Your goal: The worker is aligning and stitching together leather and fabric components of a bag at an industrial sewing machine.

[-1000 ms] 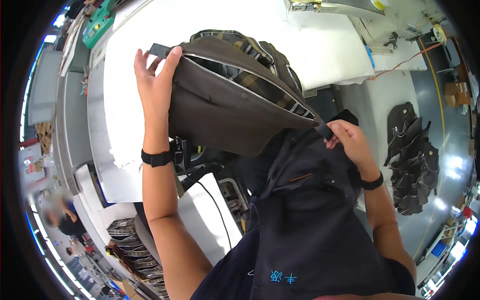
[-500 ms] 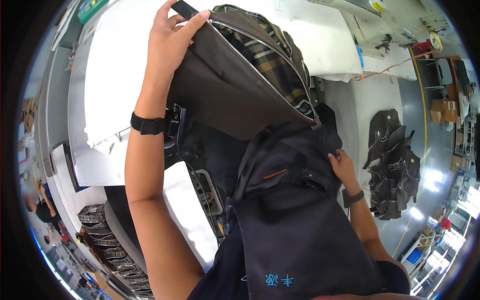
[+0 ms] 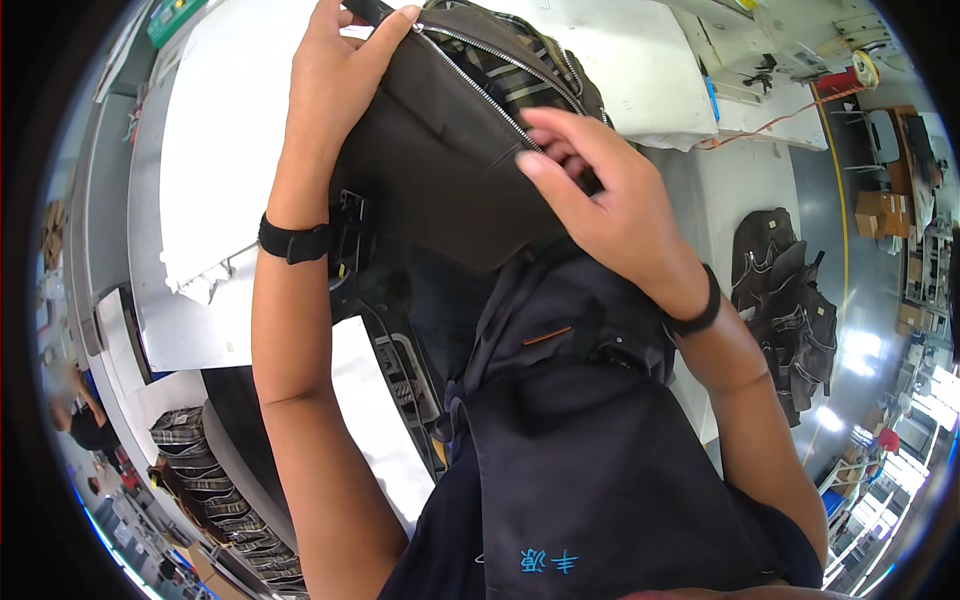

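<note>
A dark brown bag (image 3: 430,165) with a plaid lining (image 3: 490,75) hangs in front of me, its metal zipper (image 3: 470,85) undone so the lining shows. At the bag's upper left end, my left hand (image 3: 340,75) pinches the corner by the zipper's end, thumb on the near side. A short black strap (image 3: 370,10) sticks out there. Over the zipper's lower stretch is my right hand (image 3: 605,185), thumb and forefinger apart on either side of the zipper line, other fingers curled. It covers the zipper's lower end.
A white-topped table (image 3: 215,150) lies behind the bag. Several dark bags (image 3: 785,300) are piled on the right. Plaid-lined pieces (image 3: 215,470) are stacked at lower left. A dark apron (image 3: 600,470) covers my front. Another person (image 3: 85,415) is at far left.
My right hand has come up from beside my apron to the bag's zipper. My left hand keeps its hold on the corner; the bag sits slightly higher in view.
</note>
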The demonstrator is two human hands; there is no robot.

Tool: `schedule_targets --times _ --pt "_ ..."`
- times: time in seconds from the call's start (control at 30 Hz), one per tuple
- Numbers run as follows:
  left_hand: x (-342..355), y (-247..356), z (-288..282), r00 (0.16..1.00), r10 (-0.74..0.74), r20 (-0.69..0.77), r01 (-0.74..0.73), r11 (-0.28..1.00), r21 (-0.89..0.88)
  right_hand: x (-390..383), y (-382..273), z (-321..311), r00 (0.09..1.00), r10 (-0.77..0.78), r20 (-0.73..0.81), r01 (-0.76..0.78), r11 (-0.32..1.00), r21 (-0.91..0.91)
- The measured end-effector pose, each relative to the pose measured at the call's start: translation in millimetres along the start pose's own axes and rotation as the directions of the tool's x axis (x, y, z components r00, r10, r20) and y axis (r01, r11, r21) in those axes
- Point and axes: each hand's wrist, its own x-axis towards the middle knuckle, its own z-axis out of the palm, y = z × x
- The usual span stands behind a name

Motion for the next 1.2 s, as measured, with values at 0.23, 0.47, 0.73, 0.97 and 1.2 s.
schedule_targets --times 0.23,0.47,0.73,0.97,1.2 --pt "-16 7 -14 0.919 0.321 -0.229 -0.252 0.925 0.284 38 13 21 0.956 0.247 0.161 -0.289 0.892 0.348" --pt "-97 42 -18 0.982 0.162 -0.094 -0.170 0.982 -0.079 39 17 11 0.921 0.315 0.229 -0.387 0.799 0.459" --pt "-125 48 16 0.987 -0.149 0.051 0.157 0.891 -0.426 32 12 13 0.952 0.242 0.187 -0.298 0.869 0.394" --pt "-121 44 22 0.983 -0.167 0.074 0.183 0.912 -0.368 -8 5 37 0.973 -0.232 0.015 0.232 0.962 -0.141" --pt "-112 24 9 0.906 -0.362 0.220 0.417 0.671 -0.613 -16 16 45 0.954 -0.299 -0.004 0.291 0.931 -0.220"
